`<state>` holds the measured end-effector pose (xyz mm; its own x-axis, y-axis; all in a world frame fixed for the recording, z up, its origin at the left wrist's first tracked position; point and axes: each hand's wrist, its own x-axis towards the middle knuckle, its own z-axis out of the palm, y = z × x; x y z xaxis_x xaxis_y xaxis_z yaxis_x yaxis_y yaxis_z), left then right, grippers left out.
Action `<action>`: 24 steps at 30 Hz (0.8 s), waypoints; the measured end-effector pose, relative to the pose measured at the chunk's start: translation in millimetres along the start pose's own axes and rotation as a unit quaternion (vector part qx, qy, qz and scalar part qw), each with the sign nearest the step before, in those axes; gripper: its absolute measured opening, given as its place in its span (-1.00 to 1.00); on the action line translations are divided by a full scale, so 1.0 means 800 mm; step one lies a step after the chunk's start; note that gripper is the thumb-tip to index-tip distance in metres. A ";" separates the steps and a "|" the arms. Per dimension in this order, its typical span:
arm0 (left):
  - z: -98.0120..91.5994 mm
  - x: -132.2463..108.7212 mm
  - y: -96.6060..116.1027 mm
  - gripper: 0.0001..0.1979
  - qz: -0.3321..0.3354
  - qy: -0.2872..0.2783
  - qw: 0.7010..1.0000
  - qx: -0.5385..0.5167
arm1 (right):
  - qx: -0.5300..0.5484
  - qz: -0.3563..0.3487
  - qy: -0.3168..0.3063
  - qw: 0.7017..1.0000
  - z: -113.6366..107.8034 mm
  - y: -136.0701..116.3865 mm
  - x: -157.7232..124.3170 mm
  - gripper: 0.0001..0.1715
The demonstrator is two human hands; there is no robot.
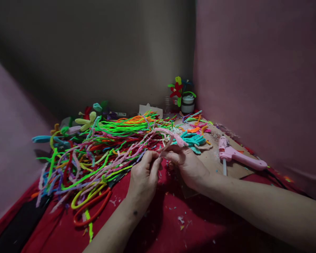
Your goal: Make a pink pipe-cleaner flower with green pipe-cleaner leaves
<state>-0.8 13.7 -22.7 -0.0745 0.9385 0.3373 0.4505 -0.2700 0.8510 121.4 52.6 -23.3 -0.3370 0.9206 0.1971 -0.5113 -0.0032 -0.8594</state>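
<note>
A big messy pile of fuzzy sticks [110,140] in many colors spreads out on the left and comes close to the left hand [144,172]. A red loop [106,205] pokes out of its near side. A pale yellow flower [87,122] sits at the back of the pile. Further back, near the corner, a cup [188,104] stands just beside a red flower [176,90]. A blue-green bunch [193,140] lies just past the right hand [186,165]. A pink glue gun [239,158] lies on its side on the right, with a pale glue stick [224,167] sticking out of it.

The glue gun is on a flat brown board [243,171]. Under that is a red cloth [173,218], dotted with tiny scraps [180,220]. A gray wall [94,52] is at the back, and a pink wall [260,70] is on the right. The room looks dim.

Both hands pinch a thin pink fuzzy piece [167,130] between thumb and fingers, with their tips close together. The piece bends up and over past the fingertips, and its fatter end hangs just above the right hand.
</note>
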 end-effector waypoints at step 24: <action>-0.015 0.014 0.008 -0.88 -0.249 -0.169 0.868 -0.393 | 0.066 0.078 -0.023 0.995 0.001 0.000 -0.005 -0.74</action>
<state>-9.5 20.1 -8.4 0.2403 0.9545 -0.1769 -0.3202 0.2499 0.9138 122.1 48.9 -23.6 -0.4547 0.8861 0.0905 -0.5482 -0.1983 -0.8125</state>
